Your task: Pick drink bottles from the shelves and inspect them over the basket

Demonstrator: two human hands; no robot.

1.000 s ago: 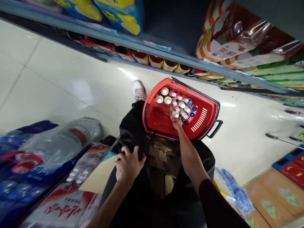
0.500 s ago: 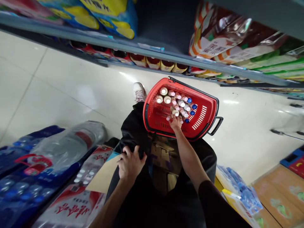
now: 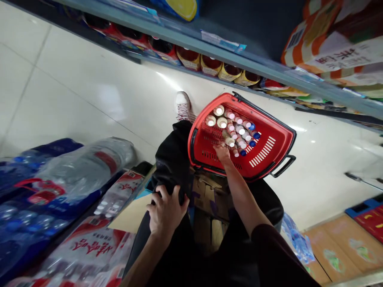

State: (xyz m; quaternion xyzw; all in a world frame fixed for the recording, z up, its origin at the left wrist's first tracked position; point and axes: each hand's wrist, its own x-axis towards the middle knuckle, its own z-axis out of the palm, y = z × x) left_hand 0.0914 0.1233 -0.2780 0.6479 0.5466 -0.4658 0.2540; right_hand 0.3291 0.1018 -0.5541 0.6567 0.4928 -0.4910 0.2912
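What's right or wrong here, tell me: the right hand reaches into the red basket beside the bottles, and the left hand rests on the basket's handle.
The left hand's place is wrong: the head view shows the left hand resting on the black trouser leg. The right hand does reach into the red basket beside the bottles.

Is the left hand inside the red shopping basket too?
No, the left hand rests on the black-trousered leg, outside the red shopping basket; only the right hand is in it, by the capped bottles.
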